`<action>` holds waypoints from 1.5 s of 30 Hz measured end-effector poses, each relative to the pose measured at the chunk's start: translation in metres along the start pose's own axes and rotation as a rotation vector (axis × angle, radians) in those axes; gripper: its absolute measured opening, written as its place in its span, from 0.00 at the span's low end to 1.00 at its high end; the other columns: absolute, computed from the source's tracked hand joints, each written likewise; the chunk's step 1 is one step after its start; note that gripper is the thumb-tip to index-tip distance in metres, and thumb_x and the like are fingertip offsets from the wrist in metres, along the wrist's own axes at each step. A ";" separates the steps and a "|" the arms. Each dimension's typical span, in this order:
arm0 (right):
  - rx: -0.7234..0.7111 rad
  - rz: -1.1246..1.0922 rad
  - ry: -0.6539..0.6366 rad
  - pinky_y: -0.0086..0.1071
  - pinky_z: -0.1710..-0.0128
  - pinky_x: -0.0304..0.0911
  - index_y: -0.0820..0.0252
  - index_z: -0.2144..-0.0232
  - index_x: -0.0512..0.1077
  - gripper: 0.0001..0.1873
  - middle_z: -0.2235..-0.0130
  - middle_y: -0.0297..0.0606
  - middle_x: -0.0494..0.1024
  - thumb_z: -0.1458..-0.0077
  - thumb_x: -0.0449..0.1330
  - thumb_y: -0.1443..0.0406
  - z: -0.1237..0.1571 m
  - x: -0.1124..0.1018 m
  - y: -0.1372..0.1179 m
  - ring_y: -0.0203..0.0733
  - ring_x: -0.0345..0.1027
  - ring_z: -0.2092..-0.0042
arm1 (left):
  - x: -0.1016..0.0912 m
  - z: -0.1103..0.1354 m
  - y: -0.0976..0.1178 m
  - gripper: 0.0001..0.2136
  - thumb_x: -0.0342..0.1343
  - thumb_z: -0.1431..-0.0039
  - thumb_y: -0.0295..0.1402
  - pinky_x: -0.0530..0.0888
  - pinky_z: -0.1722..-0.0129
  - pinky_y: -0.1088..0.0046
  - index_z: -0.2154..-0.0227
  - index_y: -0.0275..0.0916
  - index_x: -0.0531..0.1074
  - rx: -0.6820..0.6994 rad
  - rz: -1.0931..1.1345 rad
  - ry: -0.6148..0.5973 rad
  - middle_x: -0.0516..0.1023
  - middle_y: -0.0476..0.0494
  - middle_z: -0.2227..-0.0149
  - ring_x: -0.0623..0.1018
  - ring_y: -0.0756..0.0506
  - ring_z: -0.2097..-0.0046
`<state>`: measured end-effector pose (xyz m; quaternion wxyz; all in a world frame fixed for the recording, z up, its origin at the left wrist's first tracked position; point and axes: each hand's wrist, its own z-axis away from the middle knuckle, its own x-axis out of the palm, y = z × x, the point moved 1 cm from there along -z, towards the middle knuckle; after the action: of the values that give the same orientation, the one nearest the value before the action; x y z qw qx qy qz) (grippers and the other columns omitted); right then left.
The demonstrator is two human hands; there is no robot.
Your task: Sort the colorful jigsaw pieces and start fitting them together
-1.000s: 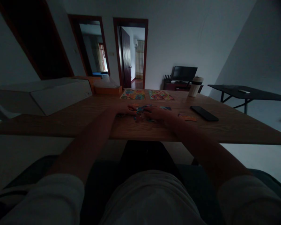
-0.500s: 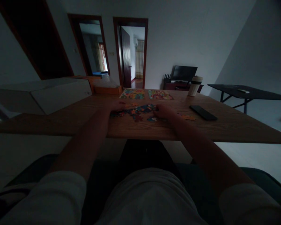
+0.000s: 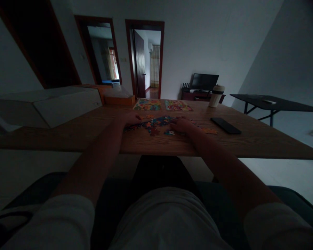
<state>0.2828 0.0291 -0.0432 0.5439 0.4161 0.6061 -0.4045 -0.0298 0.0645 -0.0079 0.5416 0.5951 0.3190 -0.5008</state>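
Puzzle pieces [image 3: 156,124], a colourful, partly joined patch, lie flat on the wooden bench [image 3: 250,142] straight ahead of me, near its front edge and between my two hands. I judge them light, thin and stiff, card that slides easily on the smooth wood; the joined part would likely come apart if lifted by one corner, so I would press it flat or push it from the edges, and pinch any loose piece by its rim. My left hand [image 3: 130,118] rests palm down at the left edge of the patch, fingers touching it; whether that grip pinches a piece I cannot tell in this dim light. My right hand [image 3: 181,124] lies at the right edge, fingers curled low over the wood beside a small loose piece [image 3: 169,132]; its grip looks loosely closed, but I cannot tell whether it holds anything. Both forearms stretch out straight from my lap, wrists low on the bench, sleeves pushed up to the elbows. More loose pieces [image 3: 210,131] sit just right of my right hand, and a dark phone [image 3: 225,125] lies beyond them. Two finished picture boards [image 3: 161,105] lie side by side at the far edge, a lidded cup [image 3: 216,96] to their right.
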 end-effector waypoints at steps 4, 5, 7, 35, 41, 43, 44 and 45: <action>0.102 0.051 0.082 0.57 0.38 0.53 0.55 0.42 0.75 0.33 0.39 0.54 0.71 0.33 0.44 0.45 0.003 0.001 -0.005 0.66 0.60 0.36 | 0.010 0.000 0.021 0.19 0.62 0.44 0.52 0.69 0.60 0.71 0.57 0.44 0.83 0.126 -0.045 -0.014 0.83 0.44 0.58 0.78 0.41 0.57; 0.071 0.053 0.086 0.57 0.37 0.51 0.53 0.42 0.75 0.31 0.38 0.51 0.71 0.33 0.46 0.45 0.004 0.000 -0.007 0.65 0.59 0.35 | 0.011 -0.001 0.023 0.19 0.62 0.44 0.52 0.69 0.60 0.71 0.57 0.45 0.83 0.144 -0.044 -0.022 0.83 0.44 0.58 0.78 0.42 0.57; -0.059 0.051 0.069 0.52 0.35 0.49 0.48 0.41 0.74 0.27 0.36 0.43 0.70 0.33 0.50 0.47 0.004 0.000 -0.013 0.61 0.58 0.34 | 0.012 -0.001 0.025 0.20 0.63 0.45 0.52 0.68 0.61 0.72 0.57 0.45 0.83 0.153 -0.032 -0.034 0.83 0.44 0.59 0.78 0.42 0.58; -0.084 0.088 0.140 0.43 0.54 0.66 0.63 0.51 0.78 0.28 0.55 0.55 0.82 0.35 0.51 0.48 0.006 -0.012 -0.027 0.57 0.75 0.54 | 0.021 -0.023 0.012 0.24 0.62 0.48 0.52 0.70 0.60 0.71 0.54 0.40 0.78 0.185 0.022 -0.002 0.82 0.38 0.53 0.78 0.40 0.53; -0.072 0.176 0.232 0.38 0.55 0.64 0.63 0.51 0.77 0.19 0.55 0.52 0.82 0.33 0.51 0.60 0.005 -0.015 -0.028 0.52 0.75 0.55 | 0.022 -0.023 0.012 0.19 0.60 0.45 0.48 0.70 0.59 0.72 0.56 0.41 0.79 0.190 0.059 -0.001 0.83 0.41 0.54 0.79 0.41 0.54; -0.047 0.169 0.278 0.37 0.57 0.63 0.63 0.54 0.78 0.18 0.56 0.52 0.82 0.33 0.50 0.61 0.005 -0.016 -0.026 0.51 0.75 0.57 | 0.022 -0.022 0.013 0.19 0.60 0.45 0.48 0.70 0.60 0.72 0.56 0.42 0.80 0.182 0.075 -0.006 0.83 0.41 0.54 0.79 0.41 0.55; -0.037 0.148 0.308 0.37 0.58 0.63 0.62 0.55 0.78 0.18 0.57 0.51 0.82 0.33 0.50 0.61 0.005 -0.017 -0.025 0.50 0.75 0.58 | 0.023 -0.022 0.013 0.19 0.60 0.45 0.48 0.70 0.60 0.72 0.56 0.42 0.80 0.180 0.079 -0.008 0.83 0.42 0.54 0.79 0.41 0.56; -0.029 0.114 0.344 0.36 0.59 0.62 0.62 0.57 0.78 0.18 0.58 0.50 0.82 0.33 0.50 0.61 0.005 -0.017 -0.023 0.49 0.74 0.59 | 0.023 -0.022 0.013 0.19 0.61 0.45 0.48 0.70 0.60 0.72 0.56 0.42 0.80 0.180 0.078 -0.007 0.83 0.42 0.55 0.79 0.41 0.56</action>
<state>0.2641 0.0161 -0.0258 0.4601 0.5050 0.6716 -0.2869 -0.0059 0.0795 -0.0269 0.5062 0.6515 0.2475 -0.5080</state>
